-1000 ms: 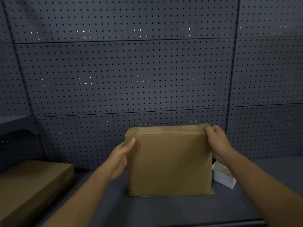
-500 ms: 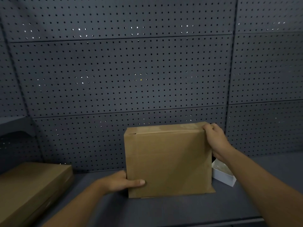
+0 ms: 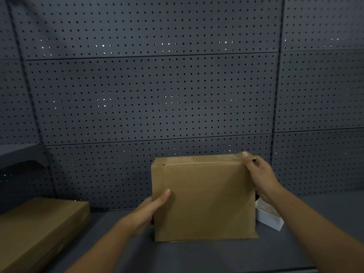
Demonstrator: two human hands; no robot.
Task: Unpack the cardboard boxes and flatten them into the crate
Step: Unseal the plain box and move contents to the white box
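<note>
**A:** What fills the frame?

**B:** A dark pegboard wall [image 3: 157, 95], perforated panel after panel, rises behind a dark shelf [image 3: 197, 257]. Pinpricks of light show through some of the holes.

**A:** And on the shelf?

**B:** A flat cardboard box [image 3: 37, 229] lies at the far left, partly cut off by the frame. Near the centre, a taller cardboard box [image 3: 204, 201] stands upright on the shelf, its broad brown face toward the camera and its top flaps closed. It sits close to the wall, well apart from the flat one.

**A:** Where are the hands against that upright box?

**B:** One on each side, with the box between them. The left hand [image 3: 145, 213] is at the lower left edge, thumb laid across the front face and the fingers hidden behind the side, so it holds that edge. The right hand [image 3: 258, 174] is up at the top right corner, fingers curled over the corner and gripping it, one fingertip on the top edge.

**A:** Anything smaller?

**B:** A small white box [image 3: 269, 217], open at the top, sits on the shelf just beside the upright box's right side, beneath the right wrist. Its contents are too dim to make out.
</note>
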